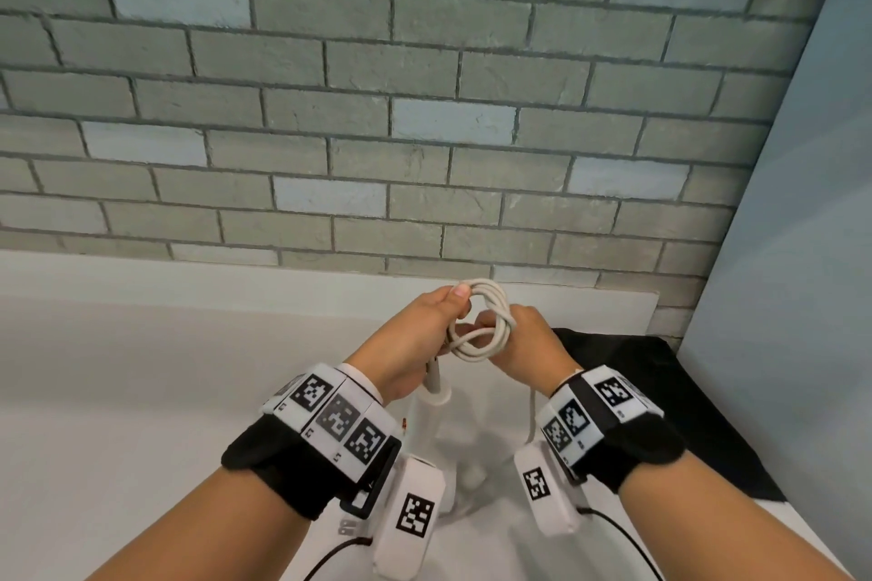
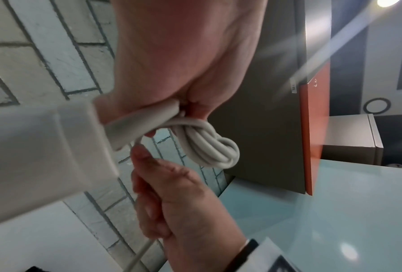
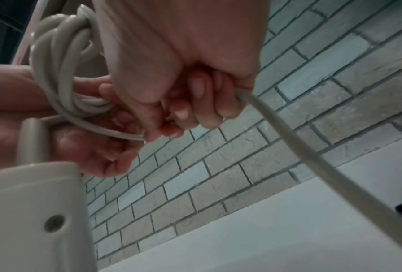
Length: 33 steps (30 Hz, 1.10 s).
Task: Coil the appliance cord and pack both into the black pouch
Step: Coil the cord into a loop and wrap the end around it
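Both hands are raised over the white table (image 1: 141, 392), holding a small coil of white cord (image 1: 481, 326) between them. My left hand (image 1: 443, 316) grips the coil's left side, thumb on top, where the cord's stiff sleeve (image 2: 137, 125) meets the white appliance (image 1: 427, 420). The appliance (image 2: 39, 156) hangs below that hand. My right hand (image 1: 509, 330) is fisted round the coil's right side and the loose cord tail (image 3: 311, 156), which runs down from it. The black pouch (image 1: 660, 401) lies flat on the table, right of my right hand.
A grey brick wall (image 1: 424, 109) rises right behind the table. A pale blue panel (image 1: 802, 250) closes off the right side, just beyond the pouch. Wrist camera cables (image 1: 623, 538) trail off both forearms.
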Motion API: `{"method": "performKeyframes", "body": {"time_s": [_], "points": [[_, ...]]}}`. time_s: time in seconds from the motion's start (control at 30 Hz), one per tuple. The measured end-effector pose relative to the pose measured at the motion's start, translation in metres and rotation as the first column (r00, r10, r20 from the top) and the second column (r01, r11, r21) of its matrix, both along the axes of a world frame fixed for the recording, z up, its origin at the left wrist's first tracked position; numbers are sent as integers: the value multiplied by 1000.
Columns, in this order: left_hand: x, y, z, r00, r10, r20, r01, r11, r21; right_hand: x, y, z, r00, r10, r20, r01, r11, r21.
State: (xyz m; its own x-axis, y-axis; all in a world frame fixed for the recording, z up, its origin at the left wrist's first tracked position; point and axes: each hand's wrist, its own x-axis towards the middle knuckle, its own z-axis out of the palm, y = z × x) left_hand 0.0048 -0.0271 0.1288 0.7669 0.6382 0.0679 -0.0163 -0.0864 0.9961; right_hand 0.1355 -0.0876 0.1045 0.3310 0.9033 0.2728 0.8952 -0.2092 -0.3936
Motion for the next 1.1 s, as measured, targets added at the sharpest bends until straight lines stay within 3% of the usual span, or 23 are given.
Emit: {"method": "performKeyframes", "body": {"time_s": [0.07,0.2,0.33,0.53,0.6,0.7,0.87,1.1], "points": [[-1,2,0,999,52,1,-52,999,-12,-3,4,6,999,-26,38,25,999,29],[-2,4,-3,994,111,5,-111,992,52,-14,0,22,948,154,-279,-63,948,311],[-3,-3,-4,986,163,39,-167,973,159,-3,8,23,827,252,-503,-63,930,361],[-3,-3,-4,979,173,111,-189,970,154,0,1,27,800,247,-546,-45,933,357],[-3,-1,-4,976,195,94,-209,963,171,-4,-7,34,790,196,-581,-51,965,255],[-3,3,-3,972,222,79,-234,951,201,-11,-13,40,852,174,-493,-114,982,150],[-4,4,-7,953,264,148,-296,916,271,-10,-9,31,889,236,-393,-130,952,279],[-2,-1,-7,963,225,151,-261,920,293,-18,-9,30,784,274,-557,-92,939,331]]}}
